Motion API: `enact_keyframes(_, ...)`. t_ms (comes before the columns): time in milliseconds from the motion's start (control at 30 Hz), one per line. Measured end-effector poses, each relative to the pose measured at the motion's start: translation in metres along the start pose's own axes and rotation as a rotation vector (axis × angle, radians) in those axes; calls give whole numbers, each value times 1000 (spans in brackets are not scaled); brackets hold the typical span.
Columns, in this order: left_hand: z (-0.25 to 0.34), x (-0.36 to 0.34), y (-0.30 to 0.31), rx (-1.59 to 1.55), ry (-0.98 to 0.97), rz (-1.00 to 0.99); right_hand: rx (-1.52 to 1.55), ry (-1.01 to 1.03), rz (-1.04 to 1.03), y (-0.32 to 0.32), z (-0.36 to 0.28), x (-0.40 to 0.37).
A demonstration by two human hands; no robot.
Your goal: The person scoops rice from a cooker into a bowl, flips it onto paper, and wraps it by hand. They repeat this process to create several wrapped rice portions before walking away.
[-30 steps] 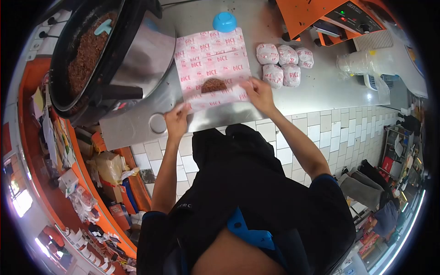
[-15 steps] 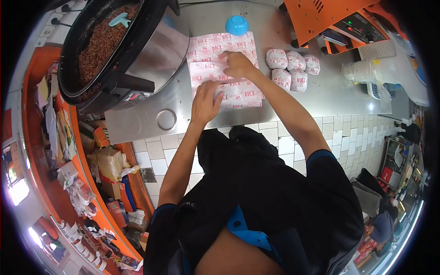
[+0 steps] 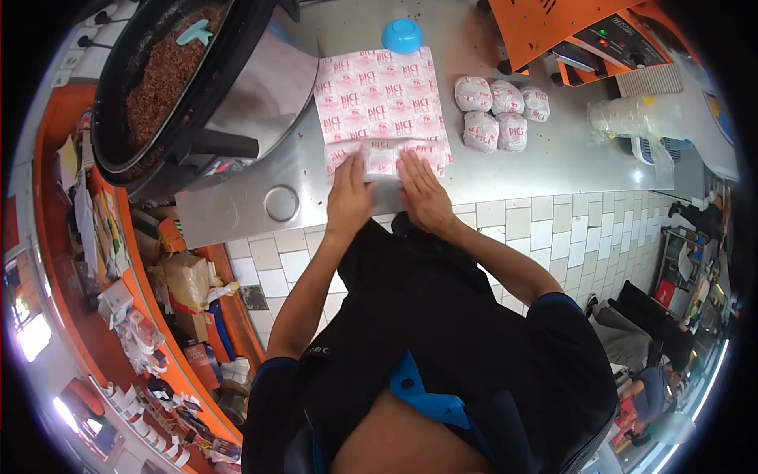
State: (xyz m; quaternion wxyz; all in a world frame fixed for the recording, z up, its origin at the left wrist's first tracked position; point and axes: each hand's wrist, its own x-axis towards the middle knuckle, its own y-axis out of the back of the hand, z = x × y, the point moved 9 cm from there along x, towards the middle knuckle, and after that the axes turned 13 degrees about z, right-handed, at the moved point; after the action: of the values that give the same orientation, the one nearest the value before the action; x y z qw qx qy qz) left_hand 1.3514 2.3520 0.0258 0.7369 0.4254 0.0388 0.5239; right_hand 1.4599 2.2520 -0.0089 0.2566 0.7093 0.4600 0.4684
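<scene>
A sheet of red-and-white wrapping paper (image 3: 379, 91) printed "RICE" lies flat on the steel table. Along its near side is a folded, slightly raised band of paper (image 3: 383, 156); anything inside it is hidden. My left hand (image 3: 349, 195) rests on the left part of this fold, fingers stretched out. On the right part lies my right hand (image 3: 425, 193), its fingers also straight and flat. Just beyond the sheet's far edge stands a small blue bowl (image 3: 403, 36). Several paper-wrapped bundles (image 3: 481, 132) are grouped to the right of the sheet.
A large black cooker (image 3: 229, 142) of brown rice with a light-blue scoop (image 3: 194, 32) stands at left. An orange machine (image 3: 545, 35) occupies the back right, near a plastic-wrapped stack (image 3: 632, 120). A round metal lid-like disc (image 3: 281, 204) sits at the near left.
My right hand has come down from the paper's middle to its near edge, and my left hand has moved slightly nearer. The fold now sits along the near side.
</scene>
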Motion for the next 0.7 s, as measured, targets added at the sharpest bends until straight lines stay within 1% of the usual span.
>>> enact_keyframes(33, -18, 1, -4, -1, -13, 5, 12, -32, 41, 4, 12, -3)
enact_keyframes(67, -30, 0, -10, 15, -116, -52, -42, 6, 85, 15, 14, 0)
enact_keyframes(100, -36, -2, -14, 28, -209, -113, -49, 0, 81, 18, 18, 3)
enact_keyframes(133, -33, 6, -10, -53, -250, -172, 4, -57, 60, 17, 30, 10)
enact_keyframes(167, -32, 14, -7, -119, -255, -217, 59, -114, 45, 14, 43, 19)
enact_keyframes(200, -40, 24, -11, -155, -245, -258, 4, -219, -46, 8, 54, 36)
enact_keyframes(233, -47, 30, -16, -187, -232, -305, 5, -229, -41, 13, 52, 57)
enact_keyframes(267, -38, 39, -16, -187, -240, -317, -71, -357, -26, 21, 60, 75)
enact_keyframes(300, -21, 63, -3, -24, -263, -144, -150, -479, -9, 28, 70, 82)
enact_keyframes(333, -9, 78, 10, 136, -284, 37, -156, -481, 1, 28, 71, 82)
enact_keyframes(367, -12, 70, 6, 132, -293, 34, -189, -329, -74, 16, 61, 79)
enact_keyframes(400, -18, 48, -12, 201, -380, -85, -221, -177, -146, 0, 50, 74)
enact_keyframes(433, -24, 28, -29, 272, -466, -199, -359, -65, -66, -13, 33, 51)
enact_keyframes(500, -2, -3, -29, 244, -534, 10, -441, 7, 190, 0, -7, 29)
enact_keyframes(533, -1, 3, -22, 137, -439, 107, -446, 3, 191, 3, -13, 31)
enact_keyframes(567, 3, 8, -27, 130, -446, 119, -306, -118, 276, 14, -5, 38)
enact_keyframes(600, 5, 11, -28, 113, -381, 96, -158, -247, 354, 27, 0, 40)
enact_keyframes(633, 6, 5, -24, 99, -314, 51, -157, -271, 350, 35, -11, 38)
enact_keyframes(667, 22, 4, -21, -19, -300, 118, 297, -653, 407, 38, 15, 35)
enact_keyframes(700, 33, 6, -30, -88, -237, 161, 768, -1002, 451, 34, 35, 32)
